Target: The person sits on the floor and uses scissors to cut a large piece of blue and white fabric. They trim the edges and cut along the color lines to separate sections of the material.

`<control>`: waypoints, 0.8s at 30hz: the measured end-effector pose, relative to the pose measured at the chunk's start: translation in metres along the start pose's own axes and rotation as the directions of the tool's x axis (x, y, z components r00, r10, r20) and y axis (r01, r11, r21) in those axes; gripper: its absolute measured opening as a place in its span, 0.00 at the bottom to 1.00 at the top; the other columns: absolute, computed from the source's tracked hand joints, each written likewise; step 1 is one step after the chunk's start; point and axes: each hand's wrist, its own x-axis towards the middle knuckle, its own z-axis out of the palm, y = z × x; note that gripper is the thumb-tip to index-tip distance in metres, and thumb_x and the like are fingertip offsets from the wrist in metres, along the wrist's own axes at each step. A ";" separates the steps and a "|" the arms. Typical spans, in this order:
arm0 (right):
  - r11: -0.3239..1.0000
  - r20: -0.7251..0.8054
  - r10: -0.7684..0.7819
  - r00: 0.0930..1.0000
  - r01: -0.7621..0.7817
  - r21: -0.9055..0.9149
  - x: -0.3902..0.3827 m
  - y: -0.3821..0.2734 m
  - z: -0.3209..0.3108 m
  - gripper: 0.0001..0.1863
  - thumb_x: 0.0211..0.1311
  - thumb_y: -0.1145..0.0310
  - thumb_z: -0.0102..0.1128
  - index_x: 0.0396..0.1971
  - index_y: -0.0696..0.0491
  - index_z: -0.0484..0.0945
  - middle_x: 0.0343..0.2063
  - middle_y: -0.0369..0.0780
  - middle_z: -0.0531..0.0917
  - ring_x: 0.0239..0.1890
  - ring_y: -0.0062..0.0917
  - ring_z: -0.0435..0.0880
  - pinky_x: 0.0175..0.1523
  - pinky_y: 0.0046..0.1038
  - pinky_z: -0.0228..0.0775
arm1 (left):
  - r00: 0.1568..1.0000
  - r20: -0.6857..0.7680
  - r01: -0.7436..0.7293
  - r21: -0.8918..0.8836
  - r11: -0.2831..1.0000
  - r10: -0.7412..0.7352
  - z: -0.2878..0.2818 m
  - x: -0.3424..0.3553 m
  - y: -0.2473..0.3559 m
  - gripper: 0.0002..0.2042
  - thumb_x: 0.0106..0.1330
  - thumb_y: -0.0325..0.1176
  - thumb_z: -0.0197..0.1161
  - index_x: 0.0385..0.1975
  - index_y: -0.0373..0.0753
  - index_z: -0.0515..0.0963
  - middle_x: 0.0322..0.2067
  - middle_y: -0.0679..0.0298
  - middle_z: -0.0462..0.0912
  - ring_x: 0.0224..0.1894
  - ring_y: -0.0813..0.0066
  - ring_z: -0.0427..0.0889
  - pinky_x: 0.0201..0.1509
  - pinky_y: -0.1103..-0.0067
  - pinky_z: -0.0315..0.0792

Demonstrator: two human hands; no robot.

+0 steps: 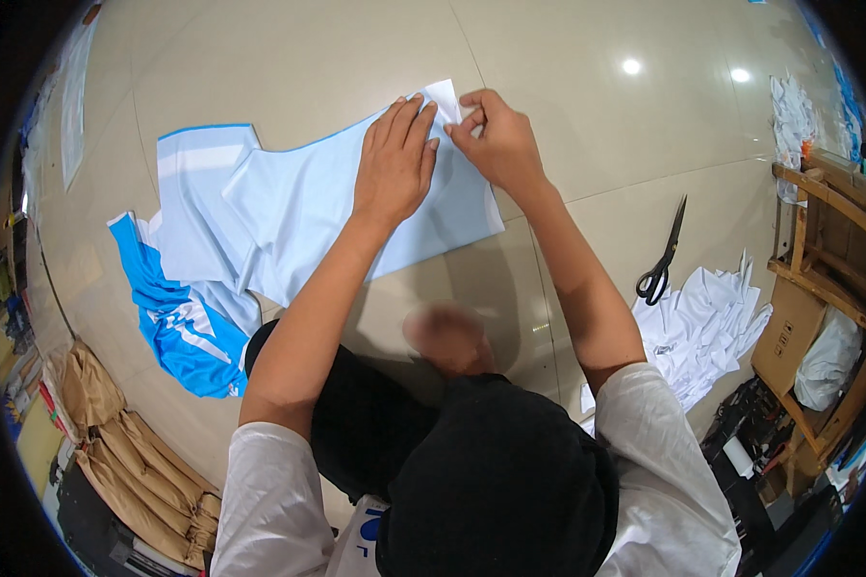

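Note:
A pale blue fabric piece [298, 197], which looks like a garment panel with a white band and bright blue trim, lies spread on the tiled floor. My left hand [394, 163] rests flat on it near the far right corner, fingers stretched out. At that corner my right hand [502, 149] pinches the white right edge between thumb and fingers. Folds run across the cloth's left half. Under its lower left side sits a bright blue and white fabric piece [178, 313], crumpled and partly covered.
Black-handled scissors [662, 260] lie on the floor to the right, beside a heap of white cloth scraps [707, 327]. A wooden frame [808, 231] with a cardboard box [789, 332] stands at the right edge. Brown gathered cloth [135, 442] is at lower left. My bare foot [447, 332] is blurred.

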 end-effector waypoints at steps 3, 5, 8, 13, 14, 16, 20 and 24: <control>0.998 -0.071 -0.064 0.995 0.063 -0.012 -0.027 0.011 0.003 0.21 0.63 0.70 0.80 0.54 0.58 0.84 0.32 0.39 0.89 0.29 0.24 0.87 0.39 0.30 0.80 | 1.000 -0.002 -0.003 -0.010 1.000 0.003 0.000 0.001 0.001 0.22 0.81 0.34 0.61 0.72 0.36 0.75 0.74 0.50 0.74 0.78 0.47 0.70 0.80 0.56 0.64; 1.000 -0.081 0.018 0.997 -0.019 -0.011 -0.038 0.008 0.006 0.20 0.62 0.72 0.80 0.53 0.57 0.84 0.32 0.38 0.89 0.30 0.24 0.87 0.39 0.30 0.81 | 1.000 -0.002 0.000 -0.005 1.000 0.000 0.000 0.001 0.001 0.22 0.81 0.35 0.61 0.72 0.36 0.75 0.74 0.51 0.74 0.78 0.47 0.70 0.80 0.56 0.64; 0.997 -0.104 0.072 0.992 -0.072 -0.001 -0.043 0.009 0.010 0.18 0.62 0.73 0.80 0.51 0.57 0.85 0.31 0.38 0.89 0.30 0.24 0.88 0.39 0.30 0.82 | 1.000 0.001 0.005 0.004 1.000 -0.005 0.001 0.001 0.002 0.22 0.81 0.35 0.60 0.72 0.37 0.75 0.74 0.51 0.74 0.78 0.47 0.69 0.80 0.56 0.64; 0.982 -0.106 0.179 0.978 -0.184 -0.049 -0.043 0.007 0.010 0.15 0.62 0.67 0.80 0.45 0.56 0.87 0.31 0.40 0.90 0.33 0.30 0.90 0.41 0.34 0.83 | 1.000 0.001 -0.009 0.029 1.000 0.009 0.000 0.003 0.005 0.23 0.82 0.36 0.60 0.73 0.37 0.75 0.73 0.52 0.75 0.78 0.52 0.69 0.80 0.58 0.65; 0.967 -0.079 0.236 0.969 -0.242 -0.080 -0.045 -0.003 0.005 0.14 0.62 0.66 0.79 0.44 0.56 0.87 0.31 0.42 0.91 0.35 0.35 0.91 0.43 0.38 0.83 | 1.000 0.000 -0.009 0.034 0.999 0.009 0.000 0.002 0.003 0.23 0.82 0.36 0.60 0.73 0.37 0.75 0.73 0.52 0.75 0.78 0.51 0.69 0.80 0.58 0.65; 0.935 -0.031 0.313 0.949 -0.314 -0.163 -0.049 -0.017 -0.002 0.14 0.62 0.63 0.79 0.42 0.55 0.87 0.32 0.43 0.91 0.38 0.40 0.93 0.44 0.42 0.83 | 1.000 -0.002 -0.009 0.042 0.999 0.009 0.000 0.001 0.002 0.23 0.82 0.36 0.60 0.73 0.38 0.75 0.73 0.52 0.75 0.78 0.51 0.69 0.80 0.58 0.65; 0.912 -0.010 0.313 0.950 -0.304 -0.275 -0.069 -0.016 -0.010 0.14 0.62 0.61 0.78 0.39 0.54 0.86 0.34 0.43 0.91 0.40 0.40 0.92 0.44 0.43 0.83 | 1.000 -0.007 -0.014 0.041 0.999 0.015 0.001 0.001 0.002 0.23 0.82 0.36 0.60 0.74 0.38 0.74 0.74 0.52 0.74 0.78 0.50 0.69 0.80 0.57 0.65; 0.947 -0.106 0.208 0.972 -0.227 -0.227 -0.092 -0.011 -0.007 0.11 0.64 0.64 0.76 0.38 0.54 0.85 0.37 0.44 0.91 0.39 0.42 0.92 0.43 0.44 0.82 | 1.000 0.005 -0.002 0.019 1.000 0.002 0.002 0.001 0.001 0.23 0.83 0.37 0.59 0.75 0.43 0.75 0.75 0.51 0.72 0.77 0.46 0.69 0.80 0.56 0.64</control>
